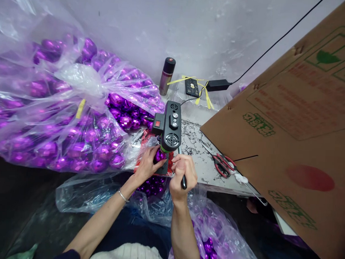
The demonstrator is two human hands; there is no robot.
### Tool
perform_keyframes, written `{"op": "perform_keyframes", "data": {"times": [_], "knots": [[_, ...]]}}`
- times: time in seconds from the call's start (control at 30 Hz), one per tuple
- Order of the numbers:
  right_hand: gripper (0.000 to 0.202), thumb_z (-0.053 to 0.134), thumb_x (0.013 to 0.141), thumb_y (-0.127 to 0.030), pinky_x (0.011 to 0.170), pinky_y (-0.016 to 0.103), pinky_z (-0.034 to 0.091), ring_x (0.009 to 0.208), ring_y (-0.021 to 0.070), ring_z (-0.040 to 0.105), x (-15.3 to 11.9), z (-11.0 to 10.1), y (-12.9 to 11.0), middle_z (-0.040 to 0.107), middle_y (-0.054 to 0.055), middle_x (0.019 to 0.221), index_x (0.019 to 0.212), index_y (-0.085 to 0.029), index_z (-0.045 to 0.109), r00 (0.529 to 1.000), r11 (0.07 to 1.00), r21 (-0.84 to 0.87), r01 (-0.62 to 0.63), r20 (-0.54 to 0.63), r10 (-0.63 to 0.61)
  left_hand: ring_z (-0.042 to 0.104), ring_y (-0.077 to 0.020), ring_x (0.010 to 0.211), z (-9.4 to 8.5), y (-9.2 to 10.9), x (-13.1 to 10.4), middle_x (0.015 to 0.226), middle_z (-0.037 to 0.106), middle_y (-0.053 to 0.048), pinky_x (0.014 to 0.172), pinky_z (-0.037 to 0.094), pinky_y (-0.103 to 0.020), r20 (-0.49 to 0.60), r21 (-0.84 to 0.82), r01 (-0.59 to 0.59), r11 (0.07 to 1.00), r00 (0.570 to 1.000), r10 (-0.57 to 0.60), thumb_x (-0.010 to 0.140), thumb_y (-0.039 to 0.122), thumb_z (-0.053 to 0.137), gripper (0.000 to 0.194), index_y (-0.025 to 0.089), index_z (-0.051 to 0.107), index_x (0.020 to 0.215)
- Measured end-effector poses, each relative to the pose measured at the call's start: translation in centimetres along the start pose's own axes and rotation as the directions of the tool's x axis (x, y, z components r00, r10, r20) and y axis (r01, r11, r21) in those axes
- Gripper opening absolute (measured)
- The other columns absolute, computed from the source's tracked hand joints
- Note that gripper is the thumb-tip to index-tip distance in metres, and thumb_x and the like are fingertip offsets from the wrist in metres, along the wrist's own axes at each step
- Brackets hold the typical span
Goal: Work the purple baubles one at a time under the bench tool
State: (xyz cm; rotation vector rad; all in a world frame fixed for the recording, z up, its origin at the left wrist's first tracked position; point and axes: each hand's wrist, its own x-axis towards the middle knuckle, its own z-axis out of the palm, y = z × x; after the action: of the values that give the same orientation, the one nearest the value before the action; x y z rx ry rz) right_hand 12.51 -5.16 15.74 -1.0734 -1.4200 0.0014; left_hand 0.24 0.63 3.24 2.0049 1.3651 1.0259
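Observation:
A shiny purple ball (pixel 160 155) sits under the head of a small black bench machine (pixel 172 124) with a red switch. My left hand (pixel 148 162) is closed around this ball, thumb in front and fingers behind. My right hand (pixel 183 175) forms a fist around the machine's lever handle (pixel 184 182), whose black end sticks out below the fist. Part of the ball is hidden by my fingers and the machine head. Red material (pixel 170 163) lies around the machine's base.
Clear bags of purple balls (pixel 76 141) fill the left; another bag (pixel 214 229) lies below. Red-handled scissors (pixel 223 165) rest near a large cardboard box (pixel 288 129) on the right. Behind stand a spray can (pixel 166 76), a phone-like black object (pixel 192 87) and a power adapter (pixel 217 85).

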Motion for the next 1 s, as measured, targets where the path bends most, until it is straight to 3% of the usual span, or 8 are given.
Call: {"op": "perform_keyframes", "data": {"times": [0.1, 0.23, 0.6, 1.0], "knots": [[0.032, 0.045, 0.105, -0.014, 0.061, 0.029, 0.049, 0.069, 0.0141, 0.065, 0.1, 0.0, -0.1, 0.063, 0.0, 0.074, 0.076, -0.023, 0.056, 1.0, 1.0, -0.011, 0.003, 0.001, -0.003, 0.068, -0.0341, 0.122, 0.7, -0.1, -0.2, 0.13, 0.071, -0.015, 0.106, 0.056, -0.051, -0.029, -0.026, -0.007, 1.0, 1.0, 0.007, 0.098, 0.04, 0.071, 0.045, 0.021, 0.06, 0.138], [0.032, 0.045, 0.104, -0.013, 0.061, 0.029, 0.049, 0.071, 0.0148, 0.066, -0.2, 0.1, 0.1, 0.061, -0.001, 0.072, 0.076, -0.023, 0.056, 1.0, 1.0, -0.012, 0.015, -0.019, -0.015, 0.069, -0.0331, 0.115, 0.6, -0.1, -0.2, 0.122, 0.072, -0.013, 0.1, 0.056, -0.047, 0.014, -0.031, -0.005, 1.0, 1.0, 0.005, 0.098, 0.042, 0.07, 0.04, 0.02, 0.062, 0.131], [0.032, 0.04, 0.107, -0.021, 0.066, 0.032, 0.052, 0.069, 0.0151, 0.063, -4.3, 1.6, 3.9, 0.062, 0.0, 0.079, 0.079, -0.024, 0.056, 0.992, 0.994, -0.039, 0.098, -0.078, -0.1, 0.069, -0.0333, 0.114, 0.8, -0.2, -0.1, 0.12, 0.071, -0.013, 0.1, 0.054, -0.047, 0.027, -0.034, 0.027, 0.999, 0.999, -0.026, 0.101, 0.048, 0.067, 0.042, 0.02, 0.061, 0.131], [0.034, 0.039, 0.11, -0.025, 0.071, 0.032, 0.051, 0.069, 0.0128, 0.059, -4.5, 2.3, 4.6, 0.061, -0.002, 0.08, 0.079, -0.023, 0.052, 0.982, 0.989, 0.02, 0.144, -0.129, -0.14, 0.069, -0.0339, 0.115, 1.1, -0.4, -0.1, 0.122, 0.072, -0.014, 0.098, 0.055, -0.047, 0.003, -0.023, 0.007, 1.0, 1.0, -0.007, 0.101, 0.051, 0.068, 0.045, 0.019, 0.06, 0.131]]}}
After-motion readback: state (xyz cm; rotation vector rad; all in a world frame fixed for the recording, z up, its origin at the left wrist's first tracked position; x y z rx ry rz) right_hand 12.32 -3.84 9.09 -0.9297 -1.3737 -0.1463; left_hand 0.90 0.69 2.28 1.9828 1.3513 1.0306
